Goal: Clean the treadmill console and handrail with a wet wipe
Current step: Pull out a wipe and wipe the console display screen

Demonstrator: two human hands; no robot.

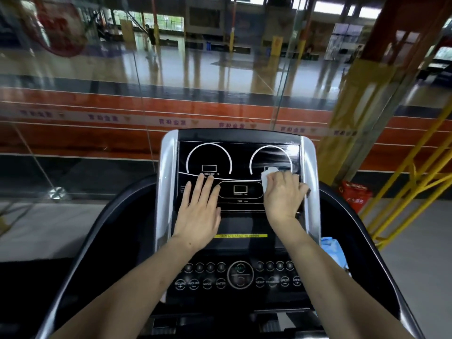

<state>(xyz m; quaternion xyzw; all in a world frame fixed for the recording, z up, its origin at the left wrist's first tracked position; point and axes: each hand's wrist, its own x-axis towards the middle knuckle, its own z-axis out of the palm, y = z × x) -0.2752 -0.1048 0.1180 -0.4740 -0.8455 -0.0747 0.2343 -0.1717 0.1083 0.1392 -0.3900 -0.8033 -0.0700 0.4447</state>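
The treadmill console [238, 152] is a black panel with two white dial outlines and silver side trims, straight ahead of me. My left hand [200, 206] lies flat on the left part of the panel with its fingers straight. My right hand [283, 194] presses a white wet wipe [267, 176] against the right part of the panel, under the right dial. Most of the wipe is hidden under the fingers. Below the screen runs a row of round buttons [241, 275]. Dark curved handrails [97, 231] flank the console on both sides.
A blue wipe pack [330, 248] sits in the right side pocket of the console. A glass wall stands just behind the treadmill. Yellow railings [403, 182] and a red bag [355, 195] are to the right, on the floor.
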